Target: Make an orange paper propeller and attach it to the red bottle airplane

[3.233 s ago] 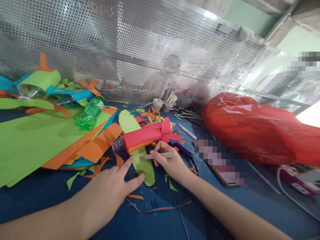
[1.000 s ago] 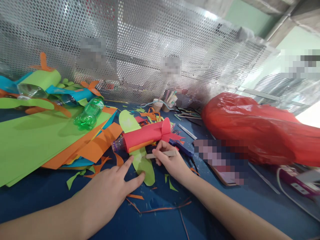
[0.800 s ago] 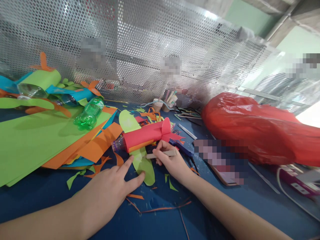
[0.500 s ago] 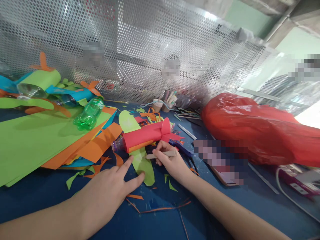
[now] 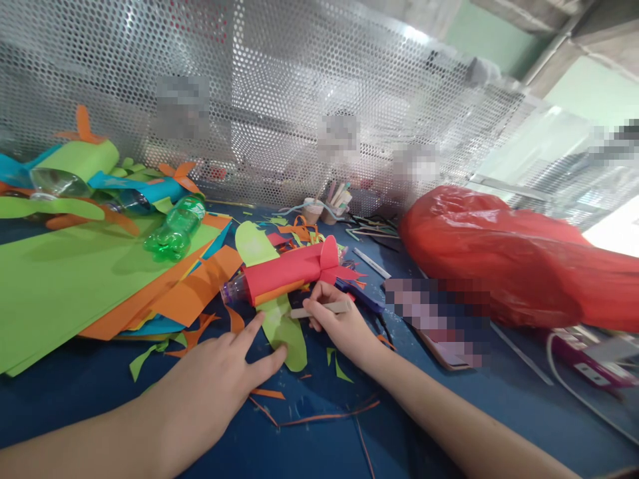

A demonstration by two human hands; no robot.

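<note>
A toy plane made from a clear plastic bottle wrapped in red paper (image 5: 284, 271) lies on the blue table, its neck pointing left. Two light green paper wings stick out; the near wing (image 5: 287, 342) reaches toward me. My left hand (image 5: 219, 372) lies spread, with its thumb and forefinger touching the near wing's edge. In my right hand (image 5: 332, 313) is a pale, whitish marker (image 5: 319, 309), gripped like a pen, its tip at the near wing close to the body. Part of the plane's tail end is behind my right hand.
Stacked coloured paper (image 5: 100, 266) and a green bottle (image 5: 177, 226) lie left, with finished bottle planes (image 5: 80, 166) behind. A red plastic bag (image 5: 489, 259), a phone (image 5: 432, 326) and a blue glue gun (image 5: 362, 296) lie right. Paper scraps surround the plane; cups (image 5: 313, 209) of markers stand behind.
The view has shifted very slightly. Both hands, the marker and the plane stay in nearly the same places.
</note>
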